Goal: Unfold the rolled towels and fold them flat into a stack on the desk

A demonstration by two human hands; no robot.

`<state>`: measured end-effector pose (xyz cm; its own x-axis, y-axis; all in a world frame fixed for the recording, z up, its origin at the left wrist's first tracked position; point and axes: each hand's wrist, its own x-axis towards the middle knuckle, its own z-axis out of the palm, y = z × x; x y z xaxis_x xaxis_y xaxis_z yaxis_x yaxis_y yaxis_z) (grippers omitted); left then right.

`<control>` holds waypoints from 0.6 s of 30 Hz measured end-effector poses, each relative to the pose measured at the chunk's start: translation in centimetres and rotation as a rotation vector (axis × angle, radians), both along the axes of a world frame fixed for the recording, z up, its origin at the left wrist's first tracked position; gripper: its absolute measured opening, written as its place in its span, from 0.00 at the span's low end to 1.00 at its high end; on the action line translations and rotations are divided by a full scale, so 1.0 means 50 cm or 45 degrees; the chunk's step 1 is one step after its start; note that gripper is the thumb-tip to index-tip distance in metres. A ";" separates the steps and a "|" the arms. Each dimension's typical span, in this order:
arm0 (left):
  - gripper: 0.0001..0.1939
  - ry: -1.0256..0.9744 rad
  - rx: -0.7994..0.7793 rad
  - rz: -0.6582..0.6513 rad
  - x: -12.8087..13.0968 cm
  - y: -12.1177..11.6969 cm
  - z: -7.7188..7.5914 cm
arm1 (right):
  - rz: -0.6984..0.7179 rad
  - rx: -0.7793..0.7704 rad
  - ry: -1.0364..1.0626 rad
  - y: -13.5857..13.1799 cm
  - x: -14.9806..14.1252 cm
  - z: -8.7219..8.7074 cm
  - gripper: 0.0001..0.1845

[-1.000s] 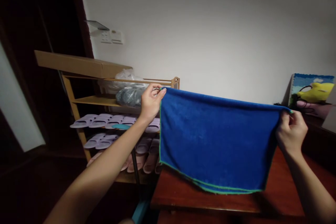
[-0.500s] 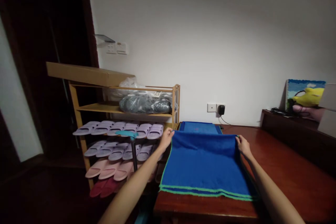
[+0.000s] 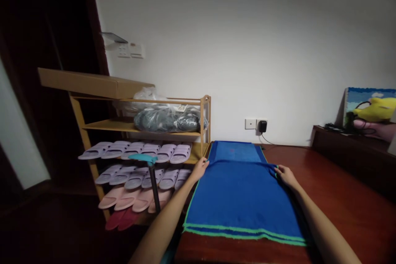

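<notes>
Left hand (image 3: 201, 168) and right hand (image 3: 286, 175) are pinching a blue cloth (image 3: 243, 198), seemingly spreading it; the next move likely needing even release.

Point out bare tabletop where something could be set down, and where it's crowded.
The red-brown wooden table has bare room between the right hand and the dark wooden ledge; a narrow strip lies in front of the green-edged blue cloth. The left is crowded by the cloth, left hand and tan wooden shoe rack.
</notes>
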<state>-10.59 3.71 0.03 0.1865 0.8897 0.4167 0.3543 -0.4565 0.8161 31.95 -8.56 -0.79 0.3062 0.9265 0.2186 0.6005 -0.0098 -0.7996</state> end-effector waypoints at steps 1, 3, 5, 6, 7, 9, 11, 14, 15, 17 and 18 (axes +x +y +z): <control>0.12 0.013 -0.008 0.002 0.000 -0.001 0.000 | 0.007 -0.017 0.018 -0.003 0.005 -0.001 0.19; 0.11 0.043 -0.026 0.000 -0.002 -0.007 0.001 | 0.024 -0.044 0.057 -0.012 0.015 -0.003 0.19; 0.10 0.076 -0.041 -0.005 -0.005 -0.023 0.004 | 0.046 -0.062 0.099 -0.026 0.021 -0.003 0.20; 0.10 0.092 -0.046 -0.010 -0.008 -0.034 0.006 | 0.061 -0.068 0.120 -0.035 0.024 -0.002 0.21; 0.10 0.106 -0.050 -0.019 -0.010 -0.048 0.009 | 0.076 -0.071 0.141 -0.046 0.025 -0.001 0.22; 0.10 0.125 -0.055 -0.050 -0.017 -0.082 0.015 | 0.112 -0.077 0.184 -0.073 0.026 0.004 0.26; 0.11 0.128 -0.061 -0.089 -0.025 -0.119 0.021 | 0.152 -0.083 0.223 -0.106 0.025 0.009 0.30; 0.13 0.110 -0.081 -0.135 -0.038 -0.174 0.024 | 0.198 -0.099 0.264 -0.159 0.018 0.016 0.32; 0.13 0.102 -0.089 -0.148 -0.042 -0.190 0.024 | 0.207 -0.105 0.274 -0.177 0.015 0.019 0.32; 0.14 0.086 -0.107 -0.174 -0.051 -0.218 0.025 | 0.219 -0.116 0.302 -0.212 0.008 0.025 0.31; 0.14 0.079 -0.113 -0.184 -0.055 -0.229 0.028 | 0.222 -0.119 0.321 -0.229 0.005 0.029 0.30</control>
